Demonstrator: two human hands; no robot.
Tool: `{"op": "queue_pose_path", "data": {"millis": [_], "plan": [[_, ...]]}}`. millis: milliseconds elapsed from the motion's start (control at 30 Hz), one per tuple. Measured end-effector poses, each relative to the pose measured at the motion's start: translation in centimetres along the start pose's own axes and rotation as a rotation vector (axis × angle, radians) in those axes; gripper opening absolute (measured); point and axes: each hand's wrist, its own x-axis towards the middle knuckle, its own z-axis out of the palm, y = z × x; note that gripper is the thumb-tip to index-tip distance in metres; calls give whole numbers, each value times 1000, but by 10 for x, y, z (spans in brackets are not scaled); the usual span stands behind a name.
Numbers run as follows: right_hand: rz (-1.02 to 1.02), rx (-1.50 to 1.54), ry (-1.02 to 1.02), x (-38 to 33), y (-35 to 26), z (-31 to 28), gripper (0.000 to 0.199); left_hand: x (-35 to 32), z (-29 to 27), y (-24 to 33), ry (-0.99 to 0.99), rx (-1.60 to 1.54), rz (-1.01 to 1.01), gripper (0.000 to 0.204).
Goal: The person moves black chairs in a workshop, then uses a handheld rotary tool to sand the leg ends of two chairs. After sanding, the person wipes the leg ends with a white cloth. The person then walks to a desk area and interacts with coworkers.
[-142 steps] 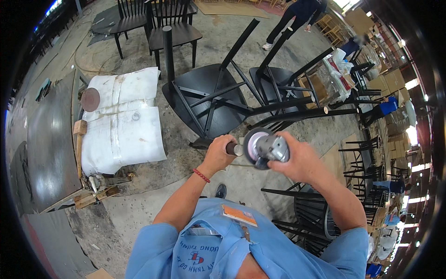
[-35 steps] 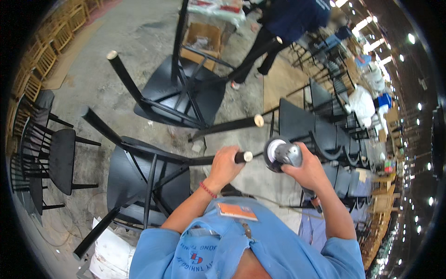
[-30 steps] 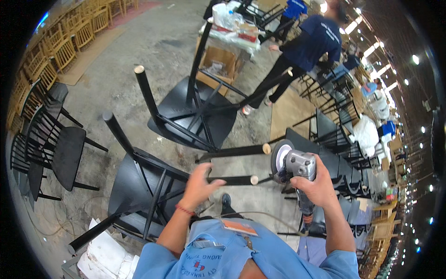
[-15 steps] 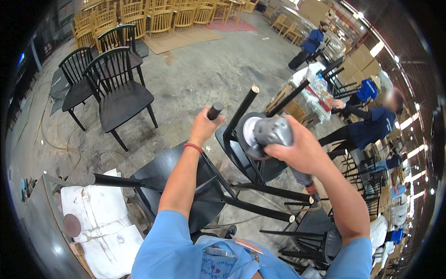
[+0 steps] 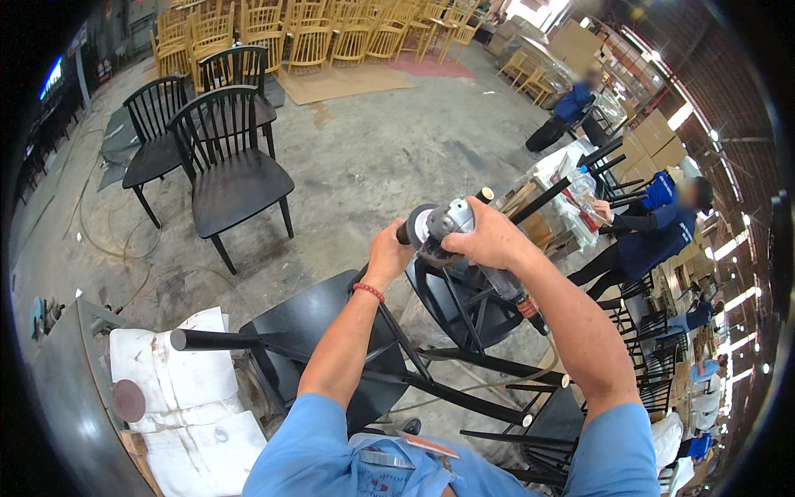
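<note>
My right hand (image 5: 493, 238) is closed around a grey air-powered disc sander (image 5: 453, 219), its hose end pointing down toward me. The sander's pad meets the tip of a black chair leg (image 5: 403, 234). Just below that tip, my left hand (image 5: 387, 261) wraps its fingers round the leg. This leg belongs to an overturned black chair (image 5: 291, 313) in front of me, with its other legs sticking out to the left and right. Right behind the sander stands another upturned black chair (image 5: 480, 311), partly hidden by my right hand and the tool.
Three upright black chairs (image 5: 236, 186) stand at the left. A metal-sided bench (image 5: 70, 389) holds white padding (image 5: 178, 364) and a brown sanding disc (image 5: 128, 401). Co-workers (image 5: 654, 240) are at a cluttered table on the right. Hoses cross the floor; wooden chairs (image 5: 310, 41) line the back.
The sander has moved left, from above the other upturned chair onto the tip of the leg in my left hand. The view has shifted slightly.
</note>
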Motion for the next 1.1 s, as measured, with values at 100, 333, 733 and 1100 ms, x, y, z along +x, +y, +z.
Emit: {"op": "queue_pose_path", "data": {"millis": [100,333,733,1100], "plan": [[-43,-143,146,0,2,-6,66,-6,-6,3,-13,29,21,23],[-16,-11,48,-7,2,1,72,-6,-7,0,-23,-29,29,23],[34,100,-29,-24,-2,2,69,-6,-6,-4,-41,-139,34,27],[56,-4,-3,-18,-11,-9,82,-10,-10,2,-28,-24,31,26]]}}
